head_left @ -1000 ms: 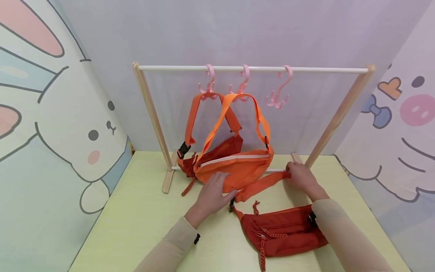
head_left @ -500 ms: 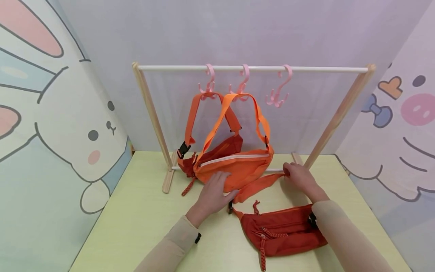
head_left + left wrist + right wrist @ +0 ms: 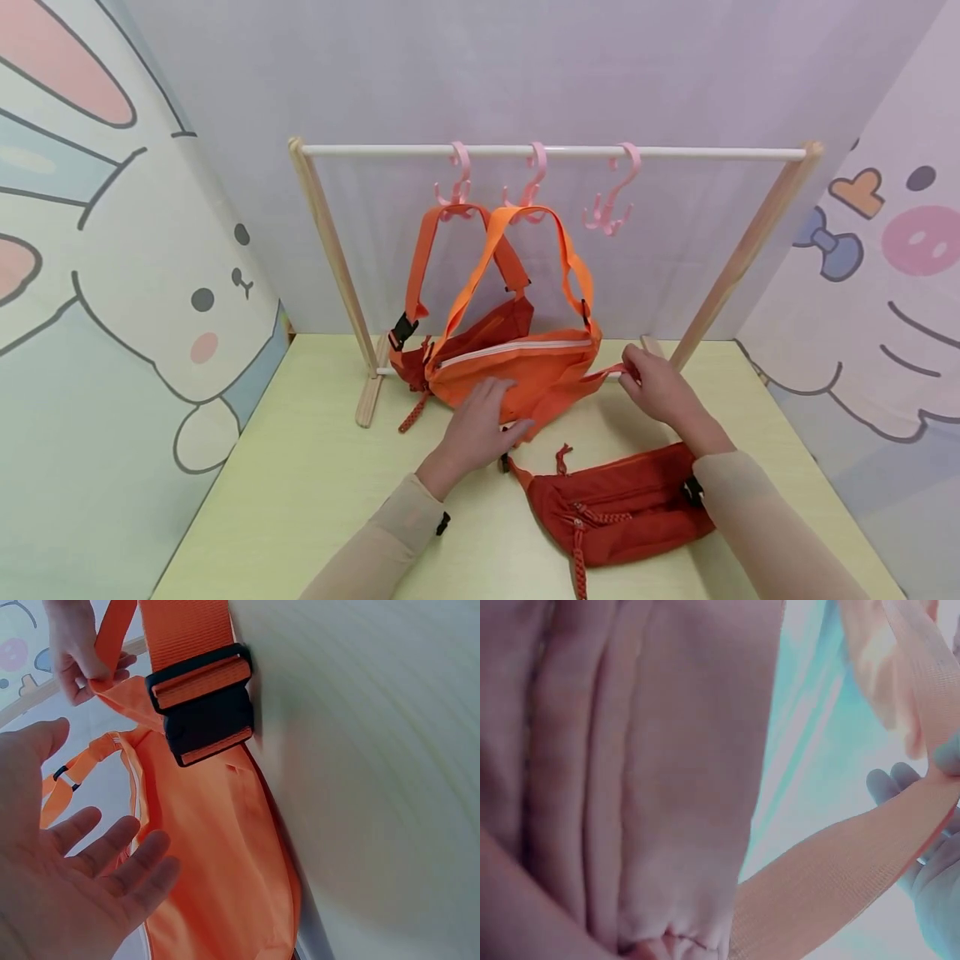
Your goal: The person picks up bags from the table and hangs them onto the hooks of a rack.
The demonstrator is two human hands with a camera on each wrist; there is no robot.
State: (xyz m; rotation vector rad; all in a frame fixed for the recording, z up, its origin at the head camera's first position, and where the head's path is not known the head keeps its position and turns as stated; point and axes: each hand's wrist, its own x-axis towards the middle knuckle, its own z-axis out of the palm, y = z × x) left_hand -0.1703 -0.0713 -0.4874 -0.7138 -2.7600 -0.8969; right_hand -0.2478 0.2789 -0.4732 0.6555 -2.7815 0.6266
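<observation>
A dark red waist bag (image 3: 630,504) with braided zipper pulls lies on the table at the front right. My right hand (image 3: 662,387) pinches its orange-red strap (image 3: 562,402) near the rack's right foot. In the left wrist view the strap's black buckle (image 3: 208,712) is close by. My left hand (image 3: 474,432) has its fingers spread in front of an orange waist bag (image 3: 517,375); whether it touches the bag I cannot tell. The orange bag's strap loops over the middle pink hook (image 3: 534,179). Behind it, a darker red bag (image 3: 506,321) hangs from the left pink hook (image 3: 459,179).
A rack with wooden legs (image 3: 333,250) and a white bar (image 3: 375,151) stands at the back of the table (image 3: 292,492). The right pink hook (image 3: 617,196) holds no bag. Cartoon-printed walls rise on both sides, with a plain wall behind.
My right hand has shifted slightly left and up, drawing the strap with it, so the strap now bends near the orange bag. The left hand has barely moved.
</observation>
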